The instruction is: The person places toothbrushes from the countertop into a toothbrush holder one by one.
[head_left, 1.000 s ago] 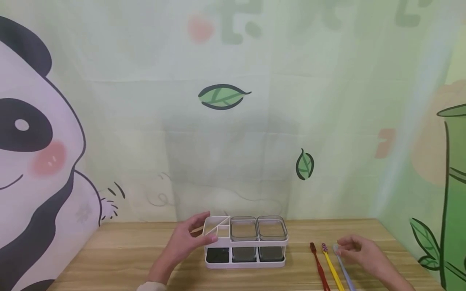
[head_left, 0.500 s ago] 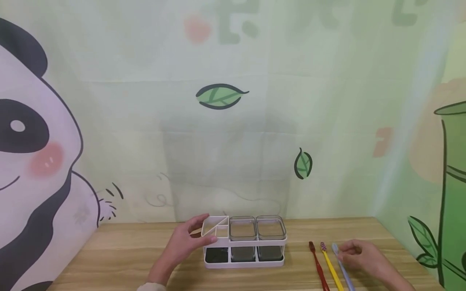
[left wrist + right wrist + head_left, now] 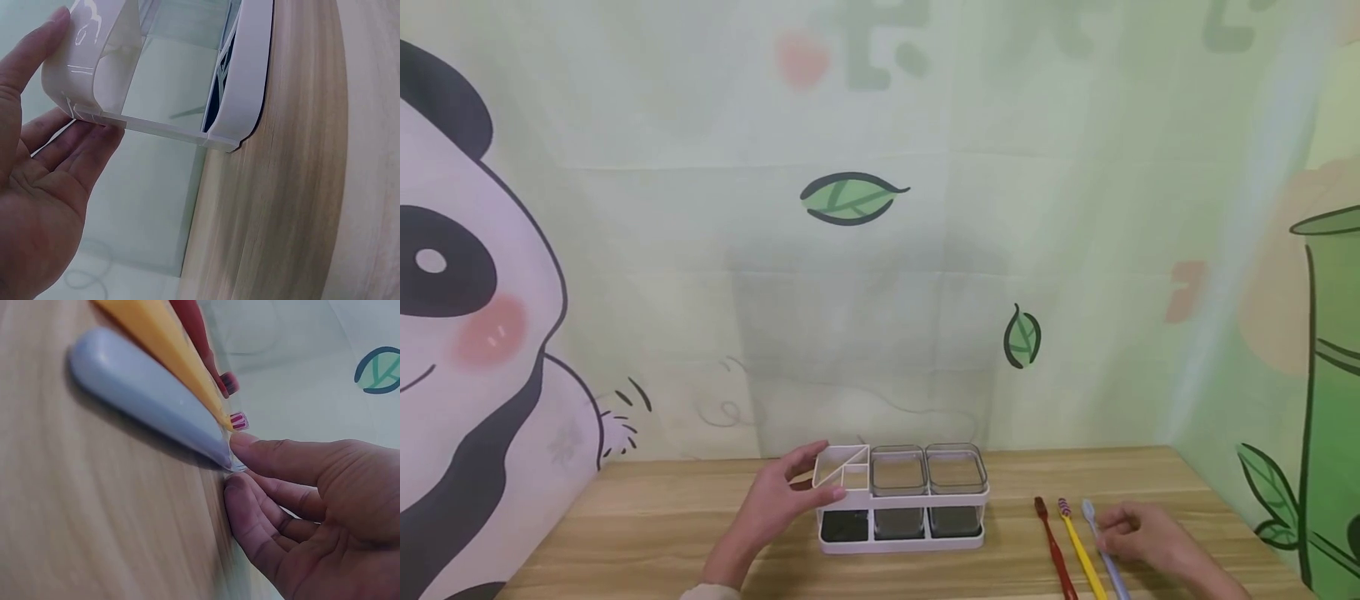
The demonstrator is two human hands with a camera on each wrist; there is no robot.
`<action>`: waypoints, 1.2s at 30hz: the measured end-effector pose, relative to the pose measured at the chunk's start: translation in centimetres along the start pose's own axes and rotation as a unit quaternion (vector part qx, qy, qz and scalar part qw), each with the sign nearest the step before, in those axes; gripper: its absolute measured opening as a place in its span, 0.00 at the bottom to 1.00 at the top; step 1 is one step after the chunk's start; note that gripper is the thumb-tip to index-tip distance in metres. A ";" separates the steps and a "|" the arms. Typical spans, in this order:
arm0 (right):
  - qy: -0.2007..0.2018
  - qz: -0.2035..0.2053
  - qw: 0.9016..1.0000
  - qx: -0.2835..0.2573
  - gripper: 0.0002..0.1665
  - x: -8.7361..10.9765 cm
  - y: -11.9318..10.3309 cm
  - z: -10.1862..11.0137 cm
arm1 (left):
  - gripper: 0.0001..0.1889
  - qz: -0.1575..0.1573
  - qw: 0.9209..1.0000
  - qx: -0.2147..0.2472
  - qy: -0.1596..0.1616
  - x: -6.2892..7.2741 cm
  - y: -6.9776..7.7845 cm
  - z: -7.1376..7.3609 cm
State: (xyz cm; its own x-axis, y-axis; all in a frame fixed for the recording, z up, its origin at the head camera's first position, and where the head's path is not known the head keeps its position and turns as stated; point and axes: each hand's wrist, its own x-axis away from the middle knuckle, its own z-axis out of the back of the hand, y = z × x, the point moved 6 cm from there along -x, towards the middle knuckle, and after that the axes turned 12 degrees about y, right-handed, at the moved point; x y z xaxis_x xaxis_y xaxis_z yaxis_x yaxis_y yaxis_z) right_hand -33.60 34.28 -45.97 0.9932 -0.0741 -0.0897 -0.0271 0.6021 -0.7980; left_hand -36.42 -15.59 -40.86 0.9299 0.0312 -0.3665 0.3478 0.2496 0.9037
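Observation:
My left hand (image 3: 786, 492) grips the left end of a white two-tier toothbrush holder (image 3: 917, 502), thumb on the front and fingers behind. In the left wrist view the thumb (image 3: 34, 50) lies against its glossy upper band (image 3: 87, 56). The holder stands upright, with a divided section at left and two clear cups (image 3: 955, 469) beside it. At right, my right hand (image 3: 1146, 537) pinches a light blue toothbrush (image 3: 1108, 562) near its neck. Thumb and forefinger sit on either side in the right wrist view, where the thick blue handle (image 3: 144, 394) lies along the table.
A yellow toothbrush (image 3: 1084, 557) and a red toothbrush (image 3: 1056, 550) lie left of the blue one, heads toward the back. A printed backdrop (image 3: 865, 333) with a panda and leaves rises behind the wooden table (image 3: 647, 533).
My right hand has slid slightly nearer along the blue toothbrush, showing more of its head. The left hand keeps its grip on the holder. The whole head view has shifted a little.

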 end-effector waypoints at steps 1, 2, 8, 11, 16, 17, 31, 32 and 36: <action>-0.003 0.006 1.000 0.000 0.18 0.0 0.0 -0.1 | 0.39 -0.002 1.000 0.000 -0.001 0.0 0.0 0.0; -0.006 0.010 1.000 0.000 0.18 0.0 -0.1 -0.1 | 0.39 -0.001 1.000 -0.001 -0.002 0.0 0.0 0.0; 0.012 -0.010 1.000 0.012 0.16 0.1 0.0 -0.4 | 0.39 -0.002 1.000 -0.001 -0.001 -0.1 -0.2 -0.1; 0.032 -0.030 0.999 0.027 0.15 0.2 0.0 -0.4 | 0.38 -0.003 1.000 0.003 -0.002 -0.2 -0.2 -0.1; 0.053 -0.057 0.996 0.051 0.14 0.1 0.0 -0.5 | 0.38 -0.006 1.000 0.005 0.001 -0.2 -0.1 -0.1; 0.054 -0.058 0.995 0.054 0.14 0.1 -0.1 -0.5 | 0.38 -0.006 1.000 0.006 0.001 -0.1 0.0 -0.1; 0.076 -0.058 0.994 0.057 0.09 0.5 -0.4 -0.6 | 0.39 -0.006 1.000 -0.001 0.003 -0.3 -0.4 -0.1; 0.076 -0.058 0.994 0.059 0.09 0.5 -0.5 -0.6 | 0.39 -0.006 1.000 -0.001 0.004 -0.3 -0.4 -0.1; 0.075 -0.068 0.992 0.076 0.08 0.5 -0.4 -0.6 | 0.38 -0.003 1.000 0.000 0.011 -0.3 -0.4 -0.2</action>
State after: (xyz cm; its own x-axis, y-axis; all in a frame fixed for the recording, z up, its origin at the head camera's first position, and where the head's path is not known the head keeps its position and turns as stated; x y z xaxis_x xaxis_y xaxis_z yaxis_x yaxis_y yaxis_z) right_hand -33.21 33.47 -46.07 0.9580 -0.2738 -0.0847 0.1344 0.6902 -0.7110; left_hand -36.91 -15.54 -41.16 0.9247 0.0511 -0.3772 0.3538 0.2501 0.9012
